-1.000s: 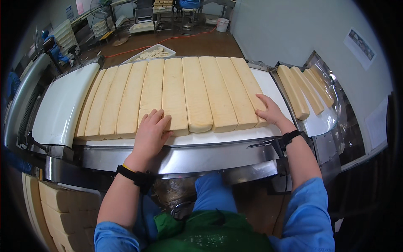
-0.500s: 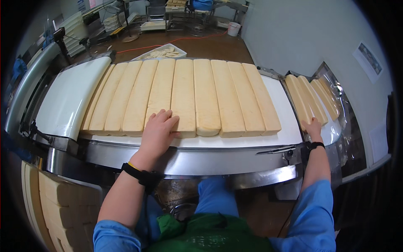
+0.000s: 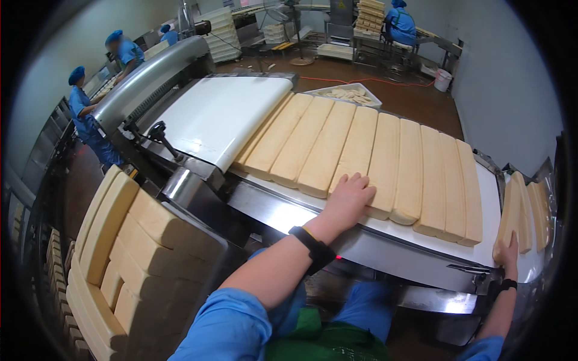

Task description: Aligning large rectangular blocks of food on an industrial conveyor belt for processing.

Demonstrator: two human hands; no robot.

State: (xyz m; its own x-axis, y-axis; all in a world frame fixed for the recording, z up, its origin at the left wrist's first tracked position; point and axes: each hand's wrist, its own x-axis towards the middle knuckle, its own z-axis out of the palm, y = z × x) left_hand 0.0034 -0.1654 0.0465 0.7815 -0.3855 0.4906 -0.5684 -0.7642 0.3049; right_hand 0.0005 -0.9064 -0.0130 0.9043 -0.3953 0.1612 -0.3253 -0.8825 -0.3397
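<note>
A row of long pale-yellow loaves (image 3: 379, 150) lies side by side on the white belt (image 3: 490, 216). My left hand (image 3: 351, 198) rests over the near ends of the middle loaves, fingers on top, slightly apart, thumb toward a near end. Off the belt's right end, more loaves lie on a second surface (image 3: 527, 274). There my right hand (image 3: 507, 251) holds the near end of a loaf (image 3: 509, 210), thumb up along its right side. Its other fingers are partly hidden.
At lower left, several loaves are stacked in a pile (image 3: 141, 240). Left of the row are a white sloping belt (image 3: 223, 114) and a metal roller cover (image 3: 156, 78). A tub (image 3: 373, 96) of flat pale pieces stands behind. Co-workers (image 3: 84, 111) in blue are farther off.
The view has turned left, so the row sits farther right and the co-workers at left have come in. My left hand stays on the loaves; my right is still at the loaf's end.
</note>
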